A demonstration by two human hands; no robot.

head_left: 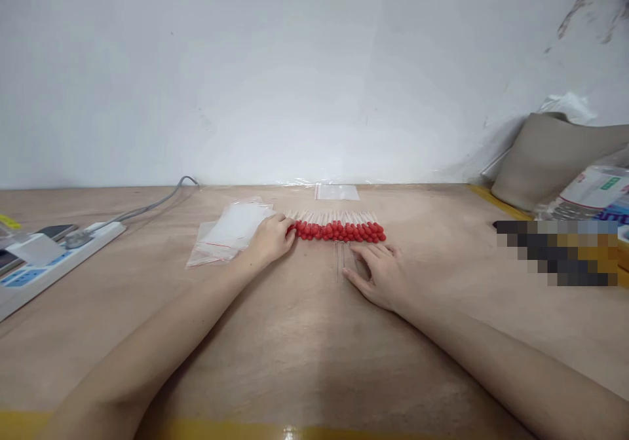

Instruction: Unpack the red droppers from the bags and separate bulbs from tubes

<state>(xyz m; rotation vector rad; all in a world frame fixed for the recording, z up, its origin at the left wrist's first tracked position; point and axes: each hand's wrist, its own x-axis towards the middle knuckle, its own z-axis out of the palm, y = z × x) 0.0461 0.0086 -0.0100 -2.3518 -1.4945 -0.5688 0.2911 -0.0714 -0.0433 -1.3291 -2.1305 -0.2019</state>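
Note:
A dense row of thin pale sticks with red bulb-like heads (339, 230) lies across the middle of the table, heads toward me. At its left end, my left hand (272, 236) has its fingers curled against the outermost red heads; the fingertips are partly hidden. My right hand (381, 270) rests low on the table just in front of the row's right half, thumb and fingers apart, with nothing visible in it. Thin lines on the table surface run beside its thumb. Clear zip bags (236, 227) lie in a loose stack left of the row, partly behind my left hand.
One flat zip bag (337, 192) lies behind the row near the wall. A white power strip (59, 260) with a grey cable (152, 205) stands at left, beside a phone (56, 232). At right are a grey-brown container (545, 158) and a labelled clear bottle (590, 188).

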